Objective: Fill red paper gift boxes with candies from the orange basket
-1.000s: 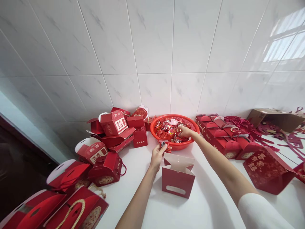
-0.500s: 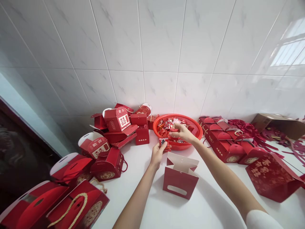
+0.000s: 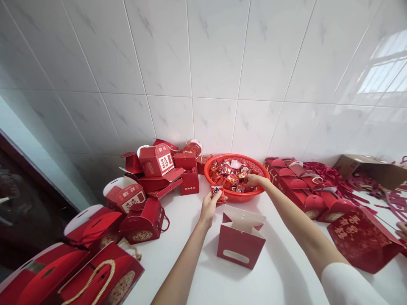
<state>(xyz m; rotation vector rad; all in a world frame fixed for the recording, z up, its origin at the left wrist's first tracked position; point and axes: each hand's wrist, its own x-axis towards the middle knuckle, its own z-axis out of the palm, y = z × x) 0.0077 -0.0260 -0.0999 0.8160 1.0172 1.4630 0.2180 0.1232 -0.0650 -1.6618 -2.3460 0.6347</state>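
Note:
My left hand (image 3: 209, 208) is closed on a red wrapped candy packet (image 3: 218, 194) with dark lettering, held at the front left of the basket. A red plastic basket (image 3: 264, 169) holds many wrapped candies (image 3: 229, 174). My right hand (image 3: 253, 181) reaches into the basket's right side, its fingertips down among the candies; whether they grip one is hidden. In front of the basket, an open-topped red paper box (image 3: 241, 243) with an oval window stands upright on the white table, between my forearms.
Red gift boxes (image 3: 155, 169) are piled at the left, some with rope handles. More red boxes (image 3: 295, 186) stand in rows at the right, beside dark red ribbons and a cardboard box (image 3: 370, 169). Another person's hand (image 3: 402, 231) shows at the right edge.
My right hand has moved right and down into the candies from above the basket's middle. My left hand keeps its packet. Another person's hand has appeared at the right edge.

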